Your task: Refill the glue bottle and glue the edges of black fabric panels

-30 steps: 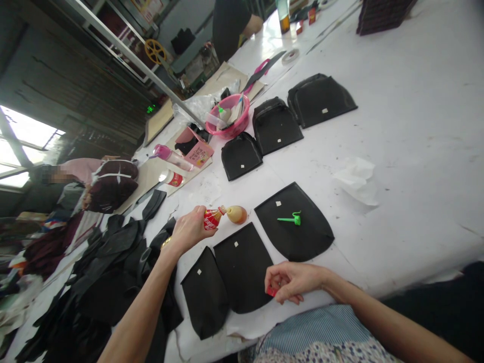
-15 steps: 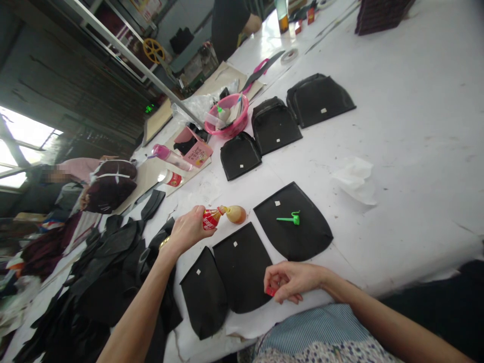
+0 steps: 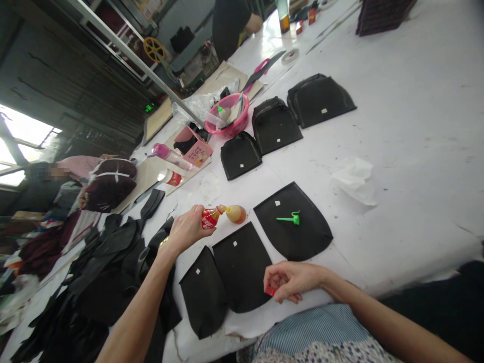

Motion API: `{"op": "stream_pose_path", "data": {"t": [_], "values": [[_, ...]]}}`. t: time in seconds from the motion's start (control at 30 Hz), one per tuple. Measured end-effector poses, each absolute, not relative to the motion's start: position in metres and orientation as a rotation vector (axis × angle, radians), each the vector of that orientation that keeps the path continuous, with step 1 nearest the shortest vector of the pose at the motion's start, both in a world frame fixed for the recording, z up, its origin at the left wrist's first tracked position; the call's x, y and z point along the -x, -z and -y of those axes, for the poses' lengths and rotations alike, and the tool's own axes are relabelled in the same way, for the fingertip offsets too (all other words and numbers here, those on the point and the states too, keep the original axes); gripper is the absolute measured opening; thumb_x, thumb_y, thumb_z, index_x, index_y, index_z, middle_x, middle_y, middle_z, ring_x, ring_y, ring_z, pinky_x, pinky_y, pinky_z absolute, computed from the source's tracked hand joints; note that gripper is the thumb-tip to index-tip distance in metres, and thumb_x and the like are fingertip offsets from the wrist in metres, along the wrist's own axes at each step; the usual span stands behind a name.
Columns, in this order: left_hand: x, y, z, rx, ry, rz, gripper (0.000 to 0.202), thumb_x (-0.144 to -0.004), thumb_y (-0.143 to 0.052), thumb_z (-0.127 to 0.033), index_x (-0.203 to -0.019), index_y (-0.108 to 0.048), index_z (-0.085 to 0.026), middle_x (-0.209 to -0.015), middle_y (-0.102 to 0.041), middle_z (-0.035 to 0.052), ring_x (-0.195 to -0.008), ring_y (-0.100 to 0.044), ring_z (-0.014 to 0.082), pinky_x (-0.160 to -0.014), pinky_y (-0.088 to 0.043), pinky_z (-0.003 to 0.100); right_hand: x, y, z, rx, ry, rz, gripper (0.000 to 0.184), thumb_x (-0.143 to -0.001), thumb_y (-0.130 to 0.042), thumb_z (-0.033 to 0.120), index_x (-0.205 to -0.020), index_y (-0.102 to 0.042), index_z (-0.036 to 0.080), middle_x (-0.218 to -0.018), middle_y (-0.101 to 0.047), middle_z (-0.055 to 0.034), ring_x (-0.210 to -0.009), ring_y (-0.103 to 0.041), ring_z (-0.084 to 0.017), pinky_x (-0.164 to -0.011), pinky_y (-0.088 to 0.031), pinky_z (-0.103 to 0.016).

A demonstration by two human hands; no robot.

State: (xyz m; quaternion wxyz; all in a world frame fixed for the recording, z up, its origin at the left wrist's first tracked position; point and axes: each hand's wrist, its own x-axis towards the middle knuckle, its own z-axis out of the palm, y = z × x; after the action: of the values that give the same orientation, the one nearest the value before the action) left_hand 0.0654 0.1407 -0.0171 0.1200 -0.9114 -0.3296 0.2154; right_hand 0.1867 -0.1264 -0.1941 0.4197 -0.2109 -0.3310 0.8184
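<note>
My left hand (image 3: 187,229) is closed around a small red-labelled bottle (image 3: 209,217), tipped so its neck meets a small yellowish squeeze bottle (image 3: 236,214) lying on the white table (image 3: 416,126). My right hand (image 3: 289,281) rests at the near table edge, fingers curled on a small red cap (image 3: 270,291). Three black fabric pieces lie in front of me: a left one (image 3: 204,292), a middle one (image 3: 242,264) and a right one (image 3: 293,222). A green nozzle cap (image 3: 291,218) lies on the right piece.
Three more black pieces (image 3: 276,125) lie farther back beside a pink bowl (image 3: 229,117). Crumpled white tissue (image 3: 355,179) sits to the right. A pile of black fabric (image 3: 102,282) covers the left. One person sits at the far left (image 3: 75,174), another stands at the far end (image 3: 230,22).
</note>
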Motion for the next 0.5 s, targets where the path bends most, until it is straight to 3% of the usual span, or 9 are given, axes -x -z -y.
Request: {"op": "stream_pose_path", "data": {"t": [0.5], "values": [[-0.0644, 0.0093, -0.1406, 2.671, -0.633, 0.949, 0.042, -0.081, -0.060, -0.058, -0.096, -0.044, -0.022, -0.100, -0.064, 0.0060, -0.082, -0.066, 0.0254, -0.065, -0.037, 0.032, -0.1872, 0.1938, 0.1265, 0.550, -2.052, 0.862, 0.050, -0.072, -0.086, 0.041, -0.104, -0.060, 0.014, -0.072, -0.064, 0.0046, -0.044, -0.054, -0.004, -0.039, -0.042, -0.014]]}}
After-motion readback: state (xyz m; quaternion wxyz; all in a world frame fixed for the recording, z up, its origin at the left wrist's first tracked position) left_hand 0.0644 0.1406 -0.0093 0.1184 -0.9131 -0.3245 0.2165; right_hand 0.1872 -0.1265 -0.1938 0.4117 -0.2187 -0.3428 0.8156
